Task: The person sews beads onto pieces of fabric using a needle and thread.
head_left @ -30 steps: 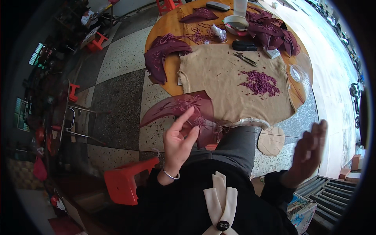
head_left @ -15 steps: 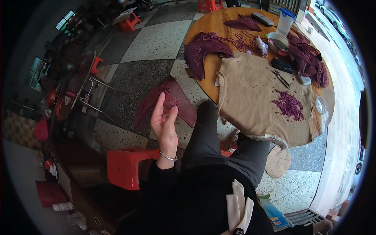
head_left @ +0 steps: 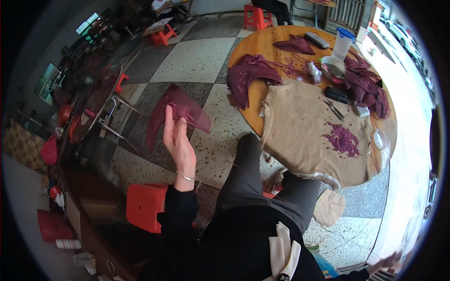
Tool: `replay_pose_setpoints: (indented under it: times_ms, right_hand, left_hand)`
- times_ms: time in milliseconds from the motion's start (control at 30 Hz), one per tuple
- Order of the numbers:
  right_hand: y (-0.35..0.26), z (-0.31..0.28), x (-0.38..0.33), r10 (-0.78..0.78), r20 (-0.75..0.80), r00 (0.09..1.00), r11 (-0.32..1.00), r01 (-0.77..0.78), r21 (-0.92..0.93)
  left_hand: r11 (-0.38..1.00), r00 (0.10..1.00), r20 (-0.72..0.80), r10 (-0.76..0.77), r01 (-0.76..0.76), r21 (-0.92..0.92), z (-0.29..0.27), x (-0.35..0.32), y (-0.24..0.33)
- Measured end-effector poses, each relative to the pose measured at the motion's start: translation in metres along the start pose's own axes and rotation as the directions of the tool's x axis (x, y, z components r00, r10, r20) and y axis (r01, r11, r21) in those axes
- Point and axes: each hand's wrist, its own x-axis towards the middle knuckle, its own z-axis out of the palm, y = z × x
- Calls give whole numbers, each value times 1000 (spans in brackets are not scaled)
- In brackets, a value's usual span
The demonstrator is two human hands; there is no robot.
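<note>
A: The left hand (head_left: 179,149) is reaching out well to the left, and it's holding up a maroon fabric piece (head_left: 177,97) between thumb and fingers, the index finger pointing straight up

B: So where is the piece sitting against that hand?

A: It's hanging just beyond the fingertips, on the hand's far side, spreading out to both left and right, and the thumb tip is touching the raised stitching at its middle

B: And the right hand (head_left: 386,262)?

A: That one's showing away at the near right edge, blurring badly; I'm not able to tell whether it's open, closed or gripping anything, but the fabric is lying well apart from it, far over to the left

B: What's filling the table (head_left: 255,47)?

A: A beige cloth (head_left: 295,126) is covering its near part, purple beads (head_left: 342,139) are lying in a heap on the right, and small snips (head_left: 334,108) are resting just beyond them

B: More maroon there too?

A: Yes, a stack of similar pieces (head_left: 248,77) is drooping over the left edge, another maroon pile (head_left: 368,89) is crowding the far right, and a red stool (head_left: 145,206) is standing near, below the left hand
</note>
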Motion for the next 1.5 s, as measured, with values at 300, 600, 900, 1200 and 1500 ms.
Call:
replay_pose_setpoints:
  times_ms: [300, 600, 900, 1200, 1500]
  right_hand:
    - [-455, 153, -170, -264, 932, 250, 400, -850, 341]
    - [-460, 198, -138, -690, 723, -7, 205, -961, 186]
    - [-446, 226, -148, -872, 488, -45, 133, -980, 148]
    - [-466, 215, -152, -721, 665, -194, 324, -943, 76]
    - [-473, 207, -160, -603, 798, 12, 319, -913, 255]
  left_hand:
    - [743, 708, 659, -253, 579, -337, 108, -130, 16]
    - [717, 206, 885, -417, 673, 181, 79, -143, 42]
    - [765, 398, 678, -618, 503, 402, 35, -108, 14]
    - [405, 111, 691, -714, 871, 277, 72, -105, -7]
    - [594, 359, 595, -719, 762, 258, 94, -123, 9]
